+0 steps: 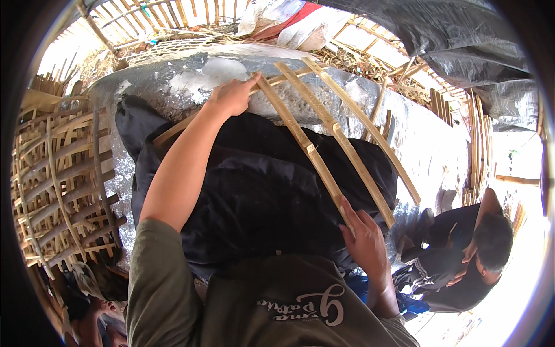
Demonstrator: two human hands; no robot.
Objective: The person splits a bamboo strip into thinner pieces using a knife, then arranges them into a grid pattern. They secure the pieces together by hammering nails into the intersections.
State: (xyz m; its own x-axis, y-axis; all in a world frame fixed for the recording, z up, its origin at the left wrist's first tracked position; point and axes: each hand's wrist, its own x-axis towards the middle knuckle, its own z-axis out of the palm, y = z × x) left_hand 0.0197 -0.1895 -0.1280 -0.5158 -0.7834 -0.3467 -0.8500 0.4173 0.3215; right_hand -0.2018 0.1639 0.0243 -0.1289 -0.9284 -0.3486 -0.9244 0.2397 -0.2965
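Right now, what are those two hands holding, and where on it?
A long pale bamboo slat: the left hand grips its far upper end, the right hand its near lower end, over the black sheet.

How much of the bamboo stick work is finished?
Done: three bamboo slats lie across the black sheet over the silver bundle. In hand: the left hand grips the slats' upper end, the right hand the lower end. Left: I see no ties fastening them.

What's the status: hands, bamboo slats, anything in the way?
Left hand in a grip on the slats' far end. Right hand holds the near end of one bamboo slat. Black sheet bunched beneath.
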